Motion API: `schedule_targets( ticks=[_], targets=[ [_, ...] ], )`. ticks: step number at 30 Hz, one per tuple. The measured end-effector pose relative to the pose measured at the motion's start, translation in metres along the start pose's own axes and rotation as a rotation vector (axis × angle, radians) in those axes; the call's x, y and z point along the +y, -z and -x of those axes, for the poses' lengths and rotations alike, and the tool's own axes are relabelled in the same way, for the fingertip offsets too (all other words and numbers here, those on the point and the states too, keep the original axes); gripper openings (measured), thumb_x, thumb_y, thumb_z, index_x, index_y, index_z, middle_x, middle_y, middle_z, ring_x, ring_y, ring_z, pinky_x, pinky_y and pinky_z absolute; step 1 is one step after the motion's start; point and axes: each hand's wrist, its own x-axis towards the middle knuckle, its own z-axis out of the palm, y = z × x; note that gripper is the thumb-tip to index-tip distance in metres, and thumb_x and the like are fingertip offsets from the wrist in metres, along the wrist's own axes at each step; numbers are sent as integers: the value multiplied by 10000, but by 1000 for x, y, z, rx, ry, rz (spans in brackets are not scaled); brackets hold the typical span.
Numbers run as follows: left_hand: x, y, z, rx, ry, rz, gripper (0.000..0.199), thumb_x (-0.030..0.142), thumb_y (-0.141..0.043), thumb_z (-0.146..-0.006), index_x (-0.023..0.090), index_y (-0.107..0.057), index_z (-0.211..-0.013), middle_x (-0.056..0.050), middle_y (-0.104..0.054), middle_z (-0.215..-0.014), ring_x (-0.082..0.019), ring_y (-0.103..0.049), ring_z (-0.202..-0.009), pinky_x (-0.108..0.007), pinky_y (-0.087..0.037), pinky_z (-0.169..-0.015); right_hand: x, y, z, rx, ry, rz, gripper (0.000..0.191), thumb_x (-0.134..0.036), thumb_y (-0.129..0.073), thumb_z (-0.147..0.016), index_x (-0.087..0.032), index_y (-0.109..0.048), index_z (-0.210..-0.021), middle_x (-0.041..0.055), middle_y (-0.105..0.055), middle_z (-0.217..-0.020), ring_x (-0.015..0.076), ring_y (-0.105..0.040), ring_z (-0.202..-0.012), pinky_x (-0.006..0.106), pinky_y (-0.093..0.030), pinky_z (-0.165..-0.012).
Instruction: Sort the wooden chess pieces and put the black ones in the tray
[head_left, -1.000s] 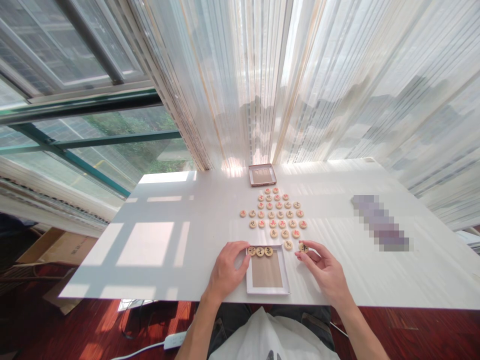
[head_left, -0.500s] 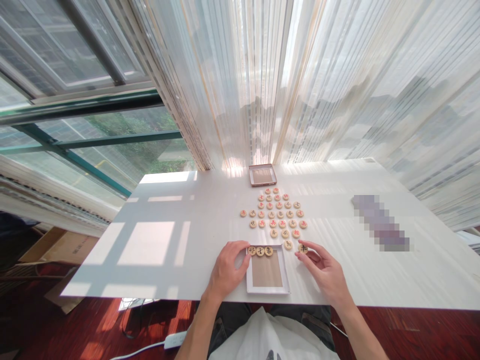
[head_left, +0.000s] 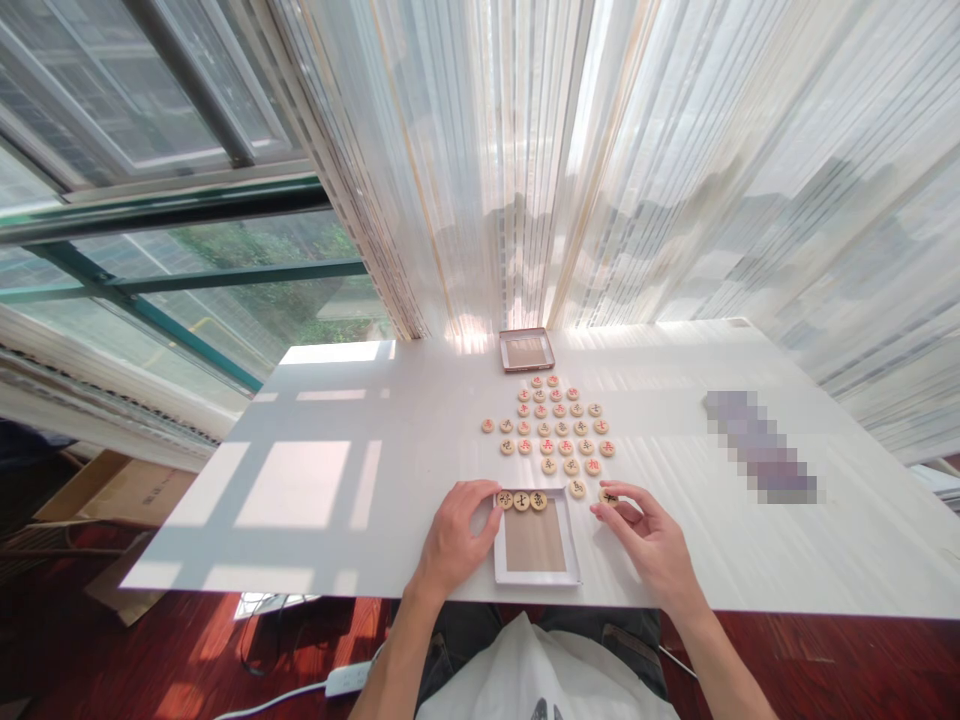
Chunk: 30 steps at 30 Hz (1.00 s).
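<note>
l hand [head_left: 460,530] clamped on box [head_left: 535,578] l edge, r hand [head_left: 649,535] pinches pc [head_left: 607,496], gap btwn pc & box

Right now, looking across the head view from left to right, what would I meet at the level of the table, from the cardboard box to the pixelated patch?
Cardboard box → left hand → near tray → round piece at the right fingertips → right hand → pixelated patch.

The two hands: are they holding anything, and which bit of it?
The right hand pinches a round piece by its rim. The left hand is at the far left corner of the near box; whether it grips it, I can't tell.
</note>
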Motion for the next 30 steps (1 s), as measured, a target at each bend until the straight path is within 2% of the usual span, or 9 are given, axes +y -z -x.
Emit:
schedule_targets(
  ticks=[6,12,15,20,25,30],
  targets=[
    [-2,-1,0,-2,-3,13,245,212,-562,-933,253,-622,-1167,-55,-677,-1140,-221,-616,-1083,-416,-522,-978,3,0,2,-20,-27,111,411,-406,-753,-816,-215,-640,-1161,82,-727,-1082,192,-694,-870,302,-569,-830],
    [-3,-1,1,1,-14,9,261,202,-565,-926,255,-617,-1176,-51,-679,-1142,-217,-619,-1078,-417,-520,-982,3,-14,6,-74,-3,85,400,-425,-740,-821,-209,-676,-1151,108,-704,-1200,239,-687,-1048,366,-544,-975],
    [-3,-1,1,2,-17,4,261,196,-569,-922,254,-616,-1173,-49,-681,-1143,-214,-621,-1075,-415,-519,-985,-2,-22,7,-88,-25,109,410,-431,-739,-822,-208,-682,-1161,113,-697,-1221,257,-679,-1075,397,-532,-997],
    [-2,0,1,13,-28,2,268,195,-566,-920,256,-618,-1175,-55,-685,-1135,-224,-632,-1062,-422,-530,-965,-20,-35,12,-155,-40,184,340,-441,-707,-851,-224,-695,-1112,77,-723,-1090,239,-689,-991,359,-568,-905],
    [-1,1,1,3,-28,4,272,195,-566,-921,258,-612,-1181,-58,-684,-1143,-229,-630,-1068,-435,-522,-972,-33,-49,15,-256,31,254,226,-419,-662,-894,-232,-705,-1015,23,-667,-853,170,-663,-746,308,-573,-755],
    [-2,1,1,5,-31,5,267,194,-565,-921,252,-607,-1178,-57,-686,-1136,-231,-627,-1067,-446,-510,-982,-38,-63,15,-316,86,195,215,-406,-640,-909,-240,-716,-1021,37,-628,-955,155,-667,-738,314,-593,-765]
  ],
)
